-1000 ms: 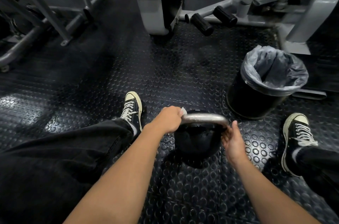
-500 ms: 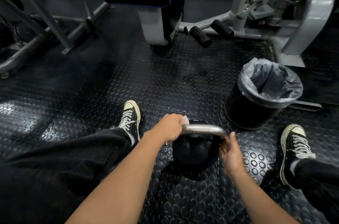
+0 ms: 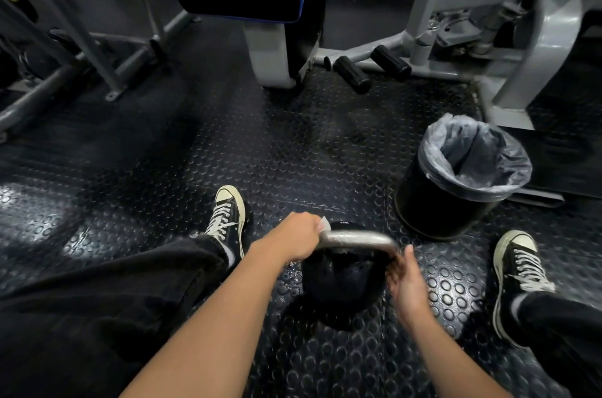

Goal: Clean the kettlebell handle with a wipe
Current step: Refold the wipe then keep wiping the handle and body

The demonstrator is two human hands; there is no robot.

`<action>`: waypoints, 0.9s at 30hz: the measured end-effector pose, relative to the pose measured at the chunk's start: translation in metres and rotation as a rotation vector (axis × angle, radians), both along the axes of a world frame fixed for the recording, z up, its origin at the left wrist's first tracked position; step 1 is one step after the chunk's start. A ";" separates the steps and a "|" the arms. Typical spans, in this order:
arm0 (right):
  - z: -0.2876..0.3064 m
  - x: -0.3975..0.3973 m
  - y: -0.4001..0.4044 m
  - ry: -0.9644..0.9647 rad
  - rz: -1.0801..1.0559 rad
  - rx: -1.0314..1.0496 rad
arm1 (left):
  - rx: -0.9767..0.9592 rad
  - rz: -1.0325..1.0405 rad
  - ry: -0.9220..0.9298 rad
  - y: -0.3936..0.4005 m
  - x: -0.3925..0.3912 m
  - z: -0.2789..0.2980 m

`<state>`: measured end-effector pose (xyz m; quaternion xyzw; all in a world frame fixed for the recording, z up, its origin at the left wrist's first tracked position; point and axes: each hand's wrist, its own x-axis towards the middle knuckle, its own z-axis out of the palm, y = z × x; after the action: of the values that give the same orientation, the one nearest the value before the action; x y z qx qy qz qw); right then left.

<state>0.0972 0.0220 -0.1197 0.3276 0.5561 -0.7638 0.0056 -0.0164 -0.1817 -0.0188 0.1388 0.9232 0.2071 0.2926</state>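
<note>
We see a black studded rubber floor (image 3: pixel 325 143) filling most of the head view. Grey gym machine frames (image 3: pixel 472 22) stand across the top, from ten o'clock round to two o'clock, with two black foot rollers (image 3: pixel 353 73) near twelve. At about two o'clock from the middle stands a black bin (image 3: pixel 439 202) lined with a pale plastic bag (image 3: pixel 472 153). Our legs in dark trousers (image 3: pixel 114 293) run in from the lower left and lower right, each ending in a black lace-up sneaker with a cream toe cap, the left (image 3: pixel 228 218) at nine o'clock of the kettlebell and the right (image 3: pixel 518 267) at three o'clock of it.

The black kettlebell (image 3: pixel 338 287) sits on the floor between our feet, just below the middle of the view, near the bin but apart from it. Its bare metal handle (image 3: pixel 355 239) arches across the top.

Our left hand (image 3: pixel 293 241) is curled tight round the handle's left end, gripping a white wipe (image 3: pixel 324 223) against the metal; only a small corner of the wipe shows above the knuckles. Our right hand (image 3: pixel 407 280) wraps the handle's right bend, thumb up and fingers curled underneath, though motion blur softens it.
</note>
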 end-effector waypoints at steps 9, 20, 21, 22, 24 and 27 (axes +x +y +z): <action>0.002 -0.002 -0.002 -0.001 -0.029 -0.061 | -0.034 -0.027 -0.008 0.001 0.004 0.013; -0.002 -0.003 0.000 -0.017 -0.014 -0.063 | -0.084 -0.053 0.003 0.006 0.005 0.015; -0.002 -0.003 0.000 -0.019 -0.013 -0.062 | -0.077 -0.058 0.021 0.006 0.004 0.015; -0.003 -0.002 0.000 -0.020 -0.013 -0.060 | -0.060 -0.040 0.020 0.006 0.002 0.014; -0.004 -0.003 0.001 -0.021 -0.014 -0.064 | -0.040 -0.010 0.020 0.003 -0.001 0.008; -0.002 -0.002 0.001 -0.017 -0.007 -0.070 | -0.101 -0.017 -0.003 0.002 0.002 0.006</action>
<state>0.0951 0.0229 -0.1222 0.3358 0.5280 -0.7798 0.0191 -0.0139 -0.1795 -0.0125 0.1313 0.9309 0.1578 0.3022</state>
